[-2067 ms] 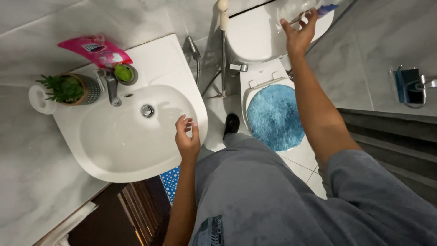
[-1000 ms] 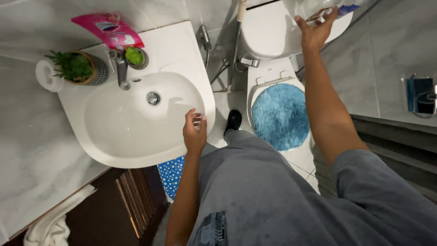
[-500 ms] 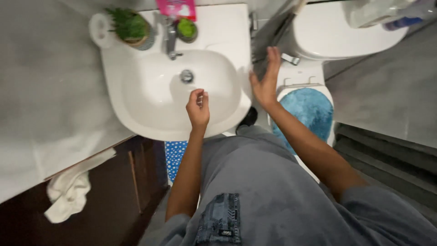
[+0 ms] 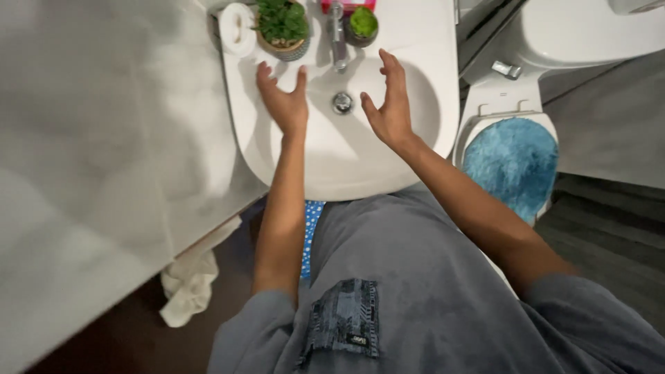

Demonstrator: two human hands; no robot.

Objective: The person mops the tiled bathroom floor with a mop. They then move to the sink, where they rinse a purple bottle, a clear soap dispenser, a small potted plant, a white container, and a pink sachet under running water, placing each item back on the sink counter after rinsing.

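Both my hands hover over a white washbasin (image 4: 346, 173). My left hand (image 4: 282, 100) is spread open above the basin's left side, close to a small potted green plant (image 4: 281, 26). My right hand (image 4: 388, 104) is open too, fingers apart, over the right side of the bowl. Between the two hands lie the metal drain (image 4: 342, 102) and, further back, the chrome tap (image 4: 337, 34). Neither hand holds anything.
A roll of toilet paper (image 4: 237, 28) and a small green object in a dark cup (image 4: 363, 25) stand by the tap. A toilet with a fluffy blue lid cover (image 4: 512, 163) is at the right. A pale towel (image 4: 190, 280) hangs below the counter at the left.
My right hand came down from the toilet tank and swung left over the basin. My left hand reached further forward and opened. The view shifted toward the sink.
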